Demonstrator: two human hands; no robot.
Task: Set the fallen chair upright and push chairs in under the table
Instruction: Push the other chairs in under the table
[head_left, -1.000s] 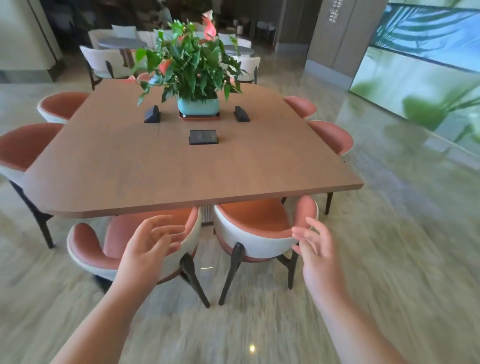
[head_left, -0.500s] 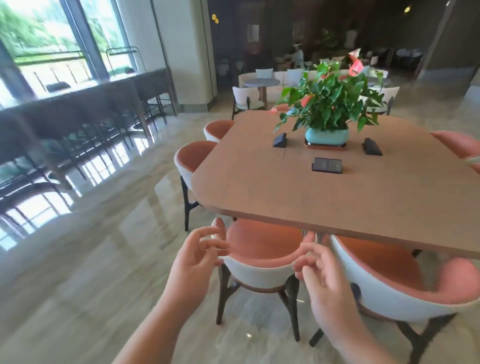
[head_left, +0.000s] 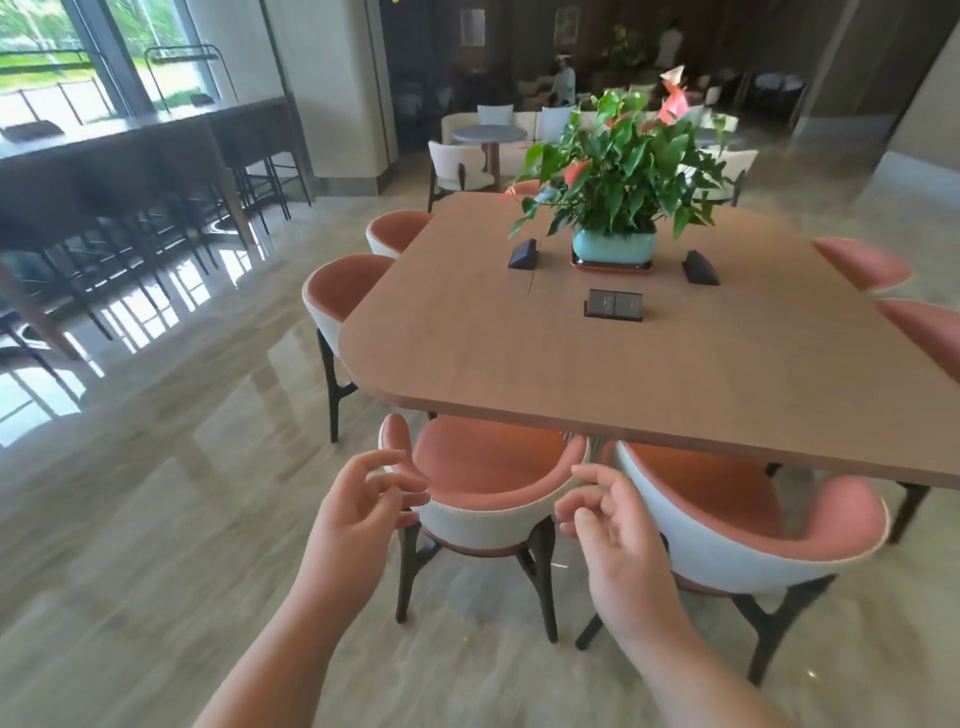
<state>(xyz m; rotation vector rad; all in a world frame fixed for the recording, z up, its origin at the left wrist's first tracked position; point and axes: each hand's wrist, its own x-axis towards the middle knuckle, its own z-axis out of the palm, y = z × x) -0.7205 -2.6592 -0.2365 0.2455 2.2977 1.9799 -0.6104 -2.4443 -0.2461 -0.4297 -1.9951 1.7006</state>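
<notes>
Bright daylight pours from the windows (head_left: 104, 57) at upper left, throwing white glare across the polished floor (head_left: 156, 467), while the far lounge sits dim, edges bow with wide-angle distortion, and everything looks slightly soft.

both hands reach toward the near chair (head_left: 483, 493), tucked under the bench (head_left: 597, 374): the left hand (head_left: 358, 512) and right hand (head_left: 610, 530) flank its white back, fingers loosely curled and holding nothing. a second chair (head_left: 748, 525) stands just beside it on the right, and a plant (head_left: 615, 156) sits mid-bench.
</notes>
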